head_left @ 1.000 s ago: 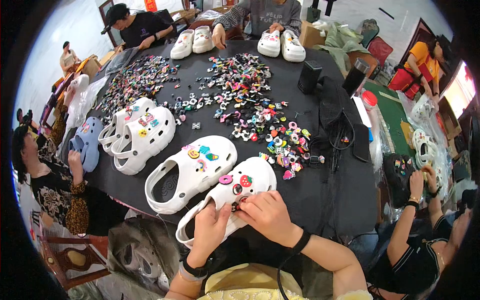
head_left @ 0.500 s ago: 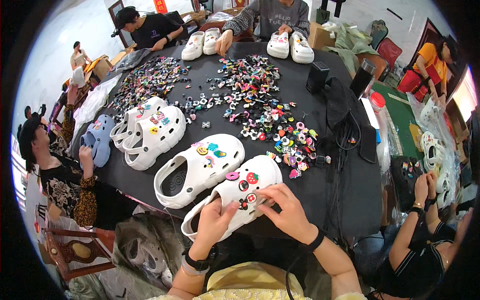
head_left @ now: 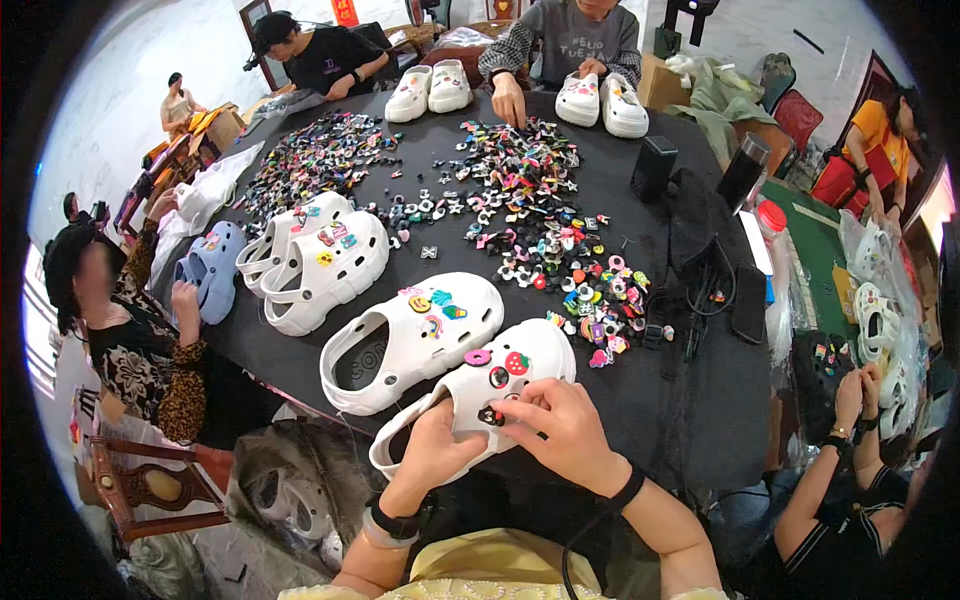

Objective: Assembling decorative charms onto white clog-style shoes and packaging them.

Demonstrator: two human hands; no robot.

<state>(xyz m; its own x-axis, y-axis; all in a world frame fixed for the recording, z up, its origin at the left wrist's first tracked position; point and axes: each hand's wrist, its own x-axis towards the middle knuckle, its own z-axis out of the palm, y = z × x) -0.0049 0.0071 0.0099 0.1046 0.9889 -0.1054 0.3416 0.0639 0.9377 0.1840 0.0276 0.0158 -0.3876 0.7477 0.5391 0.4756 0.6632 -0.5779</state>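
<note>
A white clog [head_left: 545, 350] is tilted up in front of me, with a pink ring, a strawberry and other shoe charms on its upper. My left hand [head_left: 430, 445] grips it at the foot opening, fingers inside and thumb on the outside. Thumb and forefinger of my right hand [head_left: 565, 430] pinch at a black charm [head_left: 490, 415] on the upper, partly covering the charms beside it. Just left of this clog lies another white clog [head_left: 385, 340], decorated with a rainbow and other colourful charms.
Loose charms [head_left: 520, 180] lie heaped on the black table [head_left: 700, 420]. White clogs [head_left: 340, 270] and a blue clog [head_left: 215, 270] stand to the left. Black cloth and cables [head_left: 700, 240] lie at right. Co-workers sit around the table; one person's hand [head_left: 508, 100] is by the far heap.
My right hand has shifted left across the upper to the black charm. The whole view has swung slightly. Across the table, a person's hand has moved toward the charm heap.
</note>
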